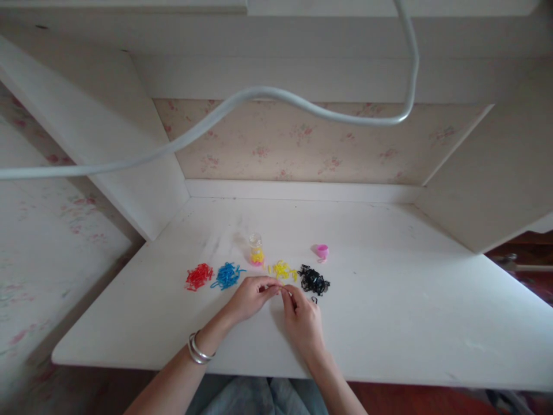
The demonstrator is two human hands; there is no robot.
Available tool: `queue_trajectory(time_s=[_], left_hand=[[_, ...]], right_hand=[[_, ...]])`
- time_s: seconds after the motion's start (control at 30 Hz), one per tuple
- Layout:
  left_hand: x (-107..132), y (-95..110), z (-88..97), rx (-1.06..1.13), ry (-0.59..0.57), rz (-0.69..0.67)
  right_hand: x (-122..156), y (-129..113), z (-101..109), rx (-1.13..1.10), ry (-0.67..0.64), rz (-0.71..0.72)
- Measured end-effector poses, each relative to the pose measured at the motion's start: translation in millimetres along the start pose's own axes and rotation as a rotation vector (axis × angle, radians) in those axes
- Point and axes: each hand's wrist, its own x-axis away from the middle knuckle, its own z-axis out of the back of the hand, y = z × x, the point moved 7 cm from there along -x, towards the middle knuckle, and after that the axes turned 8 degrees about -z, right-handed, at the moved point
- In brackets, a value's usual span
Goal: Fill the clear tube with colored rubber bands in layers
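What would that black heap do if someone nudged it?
The black heap would probably spread rather than slide whole, since it looks loosely piled from many small strands. Each is likely light and bendy: they look thin, and some curl into loops.

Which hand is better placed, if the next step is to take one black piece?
Probably the right hand: the black pile lies just beyond it. The left hand is nearer the blue pile and would likely have to reach past the right. Both hands' fingertips are close together.
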Motion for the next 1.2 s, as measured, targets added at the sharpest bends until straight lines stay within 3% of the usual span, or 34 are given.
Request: queue_trajectory(time_s=[0.27,0.9,1.07,1.2], left_hand=[[0.6,-2.9,-8.1,-0.053,-0.078,0.017],[2.3,-5.3,-2.3,-0.213,0.011,-0.016],[9.2,9.5,5.2,-0.210,0.096,-0.015],[15.8,35.1,39.7,-0.246,0.317,-0.003]], right_hand=[[2.1,1.7,1.9,0.041,-0.011,-0.036],[0.9,1.3,-2.1,0.118,-0.030,-0.043],[2.5,-1.1,1.7,0.383,0.037,-0.077],[2.5,-6.3,-1.2,0.522,0.035,-0.037]])
